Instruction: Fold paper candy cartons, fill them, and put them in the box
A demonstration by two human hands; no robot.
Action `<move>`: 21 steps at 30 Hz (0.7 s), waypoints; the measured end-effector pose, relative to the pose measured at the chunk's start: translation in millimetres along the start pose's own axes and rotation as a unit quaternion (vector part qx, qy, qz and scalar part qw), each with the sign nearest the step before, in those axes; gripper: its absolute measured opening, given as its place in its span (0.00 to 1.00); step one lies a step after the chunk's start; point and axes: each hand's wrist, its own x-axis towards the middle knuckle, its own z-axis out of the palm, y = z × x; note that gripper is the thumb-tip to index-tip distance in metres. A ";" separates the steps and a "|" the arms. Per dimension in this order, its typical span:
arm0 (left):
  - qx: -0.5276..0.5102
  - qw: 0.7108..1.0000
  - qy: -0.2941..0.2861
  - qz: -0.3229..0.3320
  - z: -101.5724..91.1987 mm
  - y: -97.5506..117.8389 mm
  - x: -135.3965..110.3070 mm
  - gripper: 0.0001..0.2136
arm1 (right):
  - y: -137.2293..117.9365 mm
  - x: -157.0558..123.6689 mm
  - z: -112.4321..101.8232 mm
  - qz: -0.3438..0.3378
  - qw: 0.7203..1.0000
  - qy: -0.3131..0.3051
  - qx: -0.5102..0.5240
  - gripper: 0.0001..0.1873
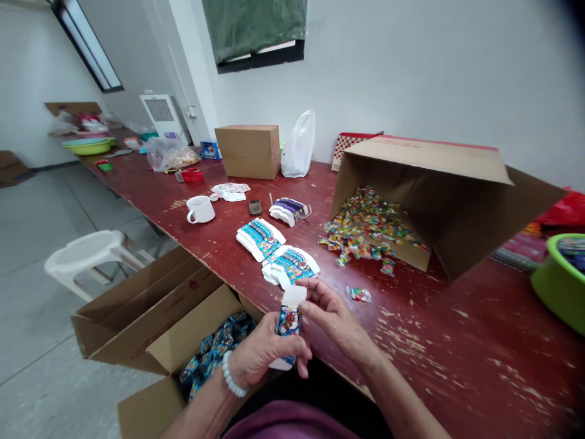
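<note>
My left hand [269,350] is wrapped round a small blue printed carton [289,320], which it holds upright over the table's front edge. The carton's white end flap stands raised at the top, and another white flap shows below. My right hand [331,314] has its thumb and fingertips at the top flap, gripping its edge. Just beyond lie two fanned stacks of flat blue cartons [295,263] [261,238]. A wrapped candy packet [359,294] lies right of my right hand. Many more candy packets [365,222] spill from a tipped cardboard box [423,149].
An open cardboard box [178,353] with filled blue cartons [219,344] stands at the lower left, beside a white plastic stool [86,253]. On the red table [425,341] are a white mug [201,209], a phone [255,207], purple cartons [289,210] and a green basin [557,286].
</note>
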 end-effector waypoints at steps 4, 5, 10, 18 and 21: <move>0.008 0.997 0.071 0.023 2.9 -4.8 4.0 0.16 | 18.6 -8.2 0.3 0.067 0.996 -0.037 0.041 0.17; 0.006 0.996 0.084 0.029 2.9 -6.6 5.3 0.16 | 24.0 -8.8 -1.1 0.068 0.997 -0.030 0.034 0.16; 0.077 0.987 0.119 0.073 -2.7 -9.0 8.6 0.14 | 32.6 -2.6 -10.0 -0.021 0.990 0.080 -0.117 0.15; 0.060 0.958 0.232 0.160 -4.7 -12.1 0.4 0.30 | 33.2 1.7 -4.0 -0.058 0.984 0.130 -0.103 0.20; 0.084 0.956 0.224 0.167 -3.1 -12.6 -0.8 0.28 | 41.5 2.3 -1.9 -0.090 0.982 0.144 -0.086 0.18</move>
